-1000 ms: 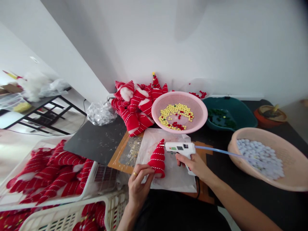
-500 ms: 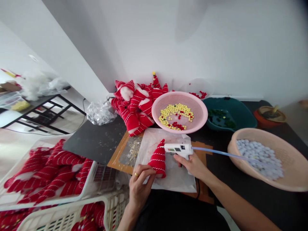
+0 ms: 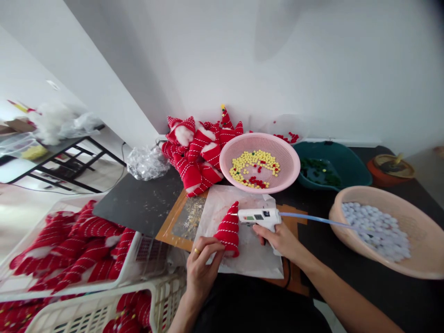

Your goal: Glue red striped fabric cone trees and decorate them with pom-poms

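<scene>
A red knitted cone (image 3: 229, 231) with white dashed stripes lies on a white sheet (image 3: 255, 266), its tip pointing away from me. My left hand (image 3: 204, 259), a ring on one finger, pinches the cone's lower left side. In my right hand (image 3: 277, 238) is a white glue gun (image 3: 259, 216), my fingers wrapped round its handle. The gun's nozzle points left at the upper part of the cone; whether it touches the fabric I cannot tell. A pale blue tube runs from the back of the gun to the right.
Beyond the sheet stands a pink basket (image 3: 225, 159) of yellow and red pompoms. Right of it are a teal basin (image 3: 357, 169) with green bits and a peach basket (image 3: 423, 231) of white balls. Red striped pieces (image 3: 189, 171) pile up behind. White crates (image 3: 132, 273) of red pieces stand lower left.
The glue gun and my right hand have shifted very slightly right and down. My left hand still holds the cone in the same place. The whole view has drifted a little.
</scene>
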Motion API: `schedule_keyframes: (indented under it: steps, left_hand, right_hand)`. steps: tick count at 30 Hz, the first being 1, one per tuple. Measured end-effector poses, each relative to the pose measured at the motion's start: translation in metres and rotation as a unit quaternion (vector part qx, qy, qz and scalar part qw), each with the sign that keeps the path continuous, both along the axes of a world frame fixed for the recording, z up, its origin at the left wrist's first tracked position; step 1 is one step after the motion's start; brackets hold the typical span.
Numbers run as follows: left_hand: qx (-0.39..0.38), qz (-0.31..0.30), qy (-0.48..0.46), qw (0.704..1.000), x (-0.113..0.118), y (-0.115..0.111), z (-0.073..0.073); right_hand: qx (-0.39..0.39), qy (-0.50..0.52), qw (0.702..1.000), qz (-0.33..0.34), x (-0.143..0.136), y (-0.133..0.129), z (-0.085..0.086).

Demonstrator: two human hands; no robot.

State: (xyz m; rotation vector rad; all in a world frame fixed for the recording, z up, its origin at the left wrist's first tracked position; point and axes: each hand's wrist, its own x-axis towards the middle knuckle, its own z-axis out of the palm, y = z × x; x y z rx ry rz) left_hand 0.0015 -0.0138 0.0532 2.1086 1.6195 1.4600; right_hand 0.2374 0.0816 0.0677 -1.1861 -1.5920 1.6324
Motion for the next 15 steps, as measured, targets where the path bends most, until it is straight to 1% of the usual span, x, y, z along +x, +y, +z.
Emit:
schedule_keyframes:
  steps: [3, 5, 7, 11, 15]
  left_hand:
    - [0.002, -0.002, 0.002, 1.0, 0.0, -0.001, -0.001]
    - [0.004, -0.004, 0.003, 1.0, 0.001, -0.002, -0.002]
    - [0.005, -0.008, 0.005, 1.0, 0.001, -0.003, -0.001]
    - [0.003, -0.017, 0.009, 1.0, 0.003, -0.004, 0.001]
    - [0.003, -0.018, 0.012, 1.0, 0.004, -0.004, 0.001]
  right_hand:
    - [-0.051, 0.037, 0.998, 0.013, 0.001, 0.0, 0.0]
    - [-0.066, 0.055, 0.996, 0.003, 0.001, 0.0, 0.001]
    - [-0.054, 0.062, 0.996, -0.021, 0.0, 0.001, -0.001]
    - [-0.003, 0.062, 0.996, -0.068, -0.003, 0.004, -0.007]
    - [0.005, 0.051, 0.995, -0.086, -0.004, 0.006, -0.011]
